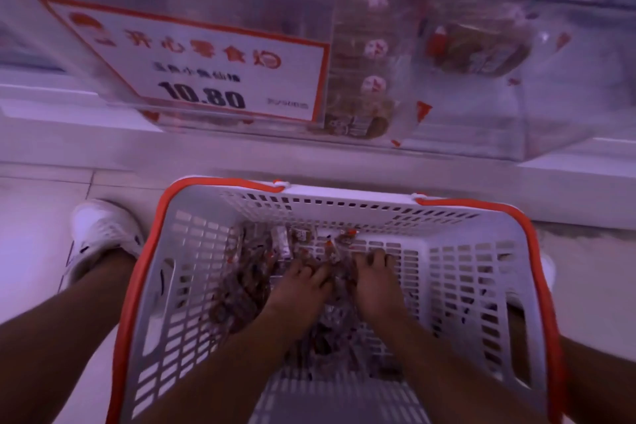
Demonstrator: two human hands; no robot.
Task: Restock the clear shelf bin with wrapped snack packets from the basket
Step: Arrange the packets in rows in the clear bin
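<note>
A white slotted basket (464, 272) with an orange rim stands on the floor between my feet. Several brown wrapped snack packets (241, 289) lie heaped on its bottom, mostly at the left and middle. My left hand (303, 286) and my right hand (375, 279) are both deep inside the basket, side by side, fingers curled into the heap with packets bunched between them. Above, the clear shelf bin (481, 79) sits on the white shelf with a few packets stacked inside it.
A red-bordered price sign (213, 65) reading 10.80 fronts the bin's left part. The white shelf ledge (103, 148) juts out just above the basket's far rim. My white shoe (99, 234) stands left of the basket on pale floor tiles.
</note>
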